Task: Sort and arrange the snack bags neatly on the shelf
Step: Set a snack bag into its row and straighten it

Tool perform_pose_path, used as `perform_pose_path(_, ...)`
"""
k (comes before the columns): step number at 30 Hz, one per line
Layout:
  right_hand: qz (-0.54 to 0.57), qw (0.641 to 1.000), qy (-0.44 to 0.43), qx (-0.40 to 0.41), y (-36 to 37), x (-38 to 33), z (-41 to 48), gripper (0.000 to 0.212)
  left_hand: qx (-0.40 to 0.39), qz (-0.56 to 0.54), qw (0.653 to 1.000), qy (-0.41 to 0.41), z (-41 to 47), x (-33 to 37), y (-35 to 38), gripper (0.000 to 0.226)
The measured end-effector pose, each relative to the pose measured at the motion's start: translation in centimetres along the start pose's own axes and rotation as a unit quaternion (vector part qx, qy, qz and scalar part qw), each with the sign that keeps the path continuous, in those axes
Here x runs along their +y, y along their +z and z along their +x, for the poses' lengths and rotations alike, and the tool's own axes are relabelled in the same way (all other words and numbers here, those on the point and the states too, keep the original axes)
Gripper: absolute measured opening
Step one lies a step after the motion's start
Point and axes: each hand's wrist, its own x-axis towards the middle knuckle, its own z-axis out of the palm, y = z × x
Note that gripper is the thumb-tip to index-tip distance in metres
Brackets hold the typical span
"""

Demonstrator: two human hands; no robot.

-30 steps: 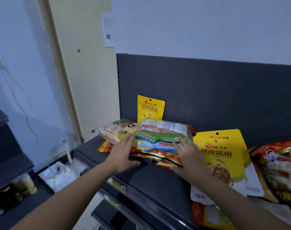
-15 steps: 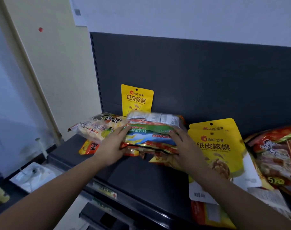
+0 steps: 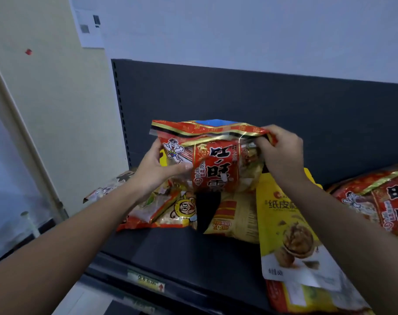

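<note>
The cream wall point(image 3: 57, 110) on the far left has a small red dot point(image 3: 28, 51), and a sheet of paper point(image 3: 89, 23) is stuck up high.

Next comes the left hand point(image 3: 157, 171). A moment ago it lay flat on top of a pile of bags. Now it grips the left side of a red snack bag point(image 3: 216, 162), with the thumb on the front and the fingers tucked behind.

Before, the top of the pile lay flat with a green and blue side up. Now the red snack bag stands upright in front of the dark back panel point(image 3: 239, 98). Its red front and a cartoon boy face the camera. I cannot tell if its bottom touches the pile.

Under it, more bags lie on the dark shelf point(image 3: 182, 251). There is a clear and red bag point(image 3: 145, 210), a bag with a round cartoon face point(image 3: 184, 210) and a yellow striped bag point(image 3: 234, 219). These were mostly covered before, and now they show.

The right hand point(image 3: 282, 155) pinches the top right corner of the red snack bag, at its gold edge. Before, this hand lay on the pile too.

Below the right arm, a yellow walnut bag point(image 3: 284, 223) lies flat on the shelf, as it did before. At the far right, another red bag point(image 3: 384, 201) lies at the edge of the view.
</note>
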Motion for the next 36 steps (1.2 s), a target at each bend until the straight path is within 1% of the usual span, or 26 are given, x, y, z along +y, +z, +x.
perform_pose_path(2,0.029,0.999,0.021,-0.005,-0.5,-0.8,0.7,0.012,-0.039,0.02,0.998,-0.036,0.5,0.0,0.0,0.097)
perform_pose_path(4,0.074,0.996,0.054,0.006,-0.9,-1.4,1.2,0.018,-0.045,0.028,0.997,-0.055,0.6,-0.1,0.3,0.098)
perform_pose_path(8,0.148,0.982,0.118,0.021,-0.8,-1.2,1.6,0.035,0.043,-0.04,0.998,-0.032,0.6,0.4,1.5,0.063)
perform_pose_path(10,0.242,0.956,0.168,0.011,-0.5,-0.5,1.3,0.046,0.078,-0.096,0.992,-0.025,0.7,0.7,1.8,0.054)
perform_pose_path(11,0.274,0.944,0.184,-0.001,-0.4,0.1,1.0,0.055,0.089,-0.118,0.989,-0.026,0.7,0.8,1.9,0.054)
perform_pose_path(13,0.297,0.93,0.211,-0.046,0.0,1.4,0.1,0.073,0.105,-0.139,0.984,-0.037,0.9,1.2,2.0,0.058)
perform_pose_path(15,0.333,0.902,0.249,-0.114,0.6,2.2,-1.4,0.082,0.115,-0.154,0.98,-0.041,1.1,1.7,1.9,0.049)
perform_pose_path(17,0.364,0.875,0.273,-0.165,1.4,2.7,-3.0,0.08,0.129,-0.164,0.977,-0.045,1.6,2.2,1.6,0.04)
perform_pose_path(19,0.345,0.875,0.271,-0.203,2.2,2.9,-4.1,0.077,0.132,-0.153,0.978,-0.043,2.0,2.9,1.3,0.042)
perform_pose_path(21,0.326,0.879,0.27,-0.217,3.2,2.8,-4.7,0.079,0.139,-0.151,0.978,-0.034,2.5,3.8,0.9,0.044)
perform_pose_path(24,0.358,0.868,0.28,-0.202,4.1,2.2,-4.8,0.078,0.154,-0.167,0.974,-0.026,3.2,5.6,0.3,0.033)
perform_pose_path(25,0.36,0.869,0.282,-0.188,4.2,2.2,-4.6,0.079,0.156,-0.173,0.972,-0.026,3.4,6.2,0.2,0.03)
perform_pose_path(27,0.344,0.884,0.271,-0.165,3.8,1.9,-4.0,0.076,0.149,-0.185,0.971,-0.034,3.8,6.8,0.0,0.027)
perform_pose_path(31,0.343,0.895,0.25,-0.139,2.6,1.8,-2.9,0.067,0.105,-0.191,0.975,-0.046,4.3,7.4,0.6,0.022)
perform_pose_path(33,0.348,0.897,0.246,-0.121,2.3,1.6,-2.7,0.06,0.093,-0.175,0.98,-0.032,4.7,8.0,0.9,0.018)
perform_pose_path(36,0.356,0.901,0.235,-0.08,1.7,1.1,-2.3,0.046,0.083,-0.142,0.986,0.004,5.4,9.1,1.4,0.018)
